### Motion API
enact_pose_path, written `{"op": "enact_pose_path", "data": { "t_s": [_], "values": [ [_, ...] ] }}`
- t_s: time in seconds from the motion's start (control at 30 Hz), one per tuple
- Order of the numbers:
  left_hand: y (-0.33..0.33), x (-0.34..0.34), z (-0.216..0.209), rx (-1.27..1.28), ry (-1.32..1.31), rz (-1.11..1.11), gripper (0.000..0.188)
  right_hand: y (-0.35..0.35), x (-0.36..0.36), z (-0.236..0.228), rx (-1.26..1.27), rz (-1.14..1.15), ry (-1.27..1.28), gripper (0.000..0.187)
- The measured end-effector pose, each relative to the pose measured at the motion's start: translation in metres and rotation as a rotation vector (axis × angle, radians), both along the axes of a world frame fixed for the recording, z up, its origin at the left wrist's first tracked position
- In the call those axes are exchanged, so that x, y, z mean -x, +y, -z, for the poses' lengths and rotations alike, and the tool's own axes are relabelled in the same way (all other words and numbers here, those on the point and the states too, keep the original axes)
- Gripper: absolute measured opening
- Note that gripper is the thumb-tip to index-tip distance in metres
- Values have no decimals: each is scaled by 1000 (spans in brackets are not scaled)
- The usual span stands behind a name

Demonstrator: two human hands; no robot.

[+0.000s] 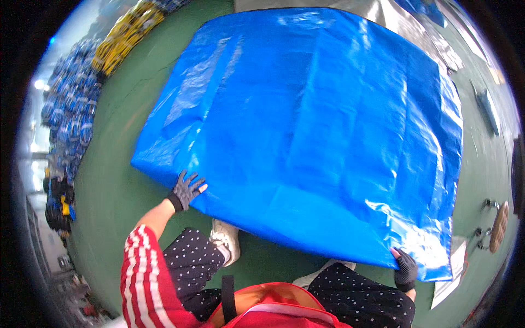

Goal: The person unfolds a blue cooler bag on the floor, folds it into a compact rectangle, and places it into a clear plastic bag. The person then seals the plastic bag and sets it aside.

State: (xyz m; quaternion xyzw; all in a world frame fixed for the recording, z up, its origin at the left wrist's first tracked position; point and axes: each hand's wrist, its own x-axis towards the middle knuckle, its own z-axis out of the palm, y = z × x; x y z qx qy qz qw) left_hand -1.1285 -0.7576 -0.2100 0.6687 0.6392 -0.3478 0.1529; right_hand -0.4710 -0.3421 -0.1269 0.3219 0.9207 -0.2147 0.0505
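Observation:
A large blue tarp with shiny creases is spread over the green floor in front of me. My left hand, in a dark grey glove with a bare thumb tip, rests on its near left edge with the fingers spread. At the near right corner, my right hand, gloved alike, is closed on the tarp's edge. Its thumb tip shows on top, while the other fingers are partly hidden.
Stacks of folded blue bundles and yellow bundles line the left side. Silvery sheeting lies beyond the tarp. A wheeled stool and a white sheet are on the right. My shoe is near the tarp's edge.

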Motion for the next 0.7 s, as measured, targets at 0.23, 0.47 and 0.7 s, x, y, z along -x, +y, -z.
{"op": "enact_pose_path", "data": {
  "t_s": [0.23,0.47,0.7],
  "values": [
    [-51,38,10,387,40,-120,100,-2,-11,-12,103,27,-234,40],
    [-119,41,-15,23,14,-96,94,7,-43,7,24,76,-449,41],
    [-174,87,50,-332,-209,-261,55,15,-48,-13,-328,21,-690,19]
  ]
}}
